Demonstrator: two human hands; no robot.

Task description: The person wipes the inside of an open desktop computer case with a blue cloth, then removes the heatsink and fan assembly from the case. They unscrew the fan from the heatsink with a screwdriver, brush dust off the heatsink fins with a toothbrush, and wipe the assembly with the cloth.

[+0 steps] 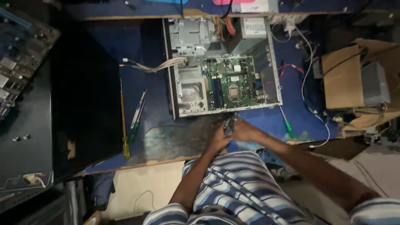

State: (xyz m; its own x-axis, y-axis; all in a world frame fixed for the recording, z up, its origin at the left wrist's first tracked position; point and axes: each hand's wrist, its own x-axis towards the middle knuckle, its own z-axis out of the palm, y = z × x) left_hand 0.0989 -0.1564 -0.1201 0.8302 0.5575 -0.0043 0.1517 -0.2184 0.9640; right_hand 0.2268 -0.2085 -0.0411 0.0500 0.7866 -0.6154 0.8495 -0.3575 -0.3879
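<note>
Over at 9 o'clock there's a bare circuit board (18, 50) with blue slots lying on a dark panel, and two tiny screws (21, 138) loose below it — those could roll off and vanish with one bump. Next along, on the worn blue counter (141, 46), lies a long thin screwdriver with a yellow handle (123, 125), and beside it a green-handled tool (136, 118), hard to make out exactly. A flat grey ribbon cable (156, 66) trails out of the open metal PC case (273, 62), which lies on its side at 12 o'clock with the green motherboard (231, 83) exposed.

Both hands are bunched together at the counter's near edge, just below the case. The left hand (216, 137) and right hand (246, 131) are closed around a small dark object (228, 125) — too blurry to tell what it is. It's held right over the edge, so a slip would likely drop it into the striped lap or onto the floor.

At 3 o'clock: a green-handled screwdriver (288, 128), tangled white cables (310, 75), and a cardboard box (343, 77).
</note>
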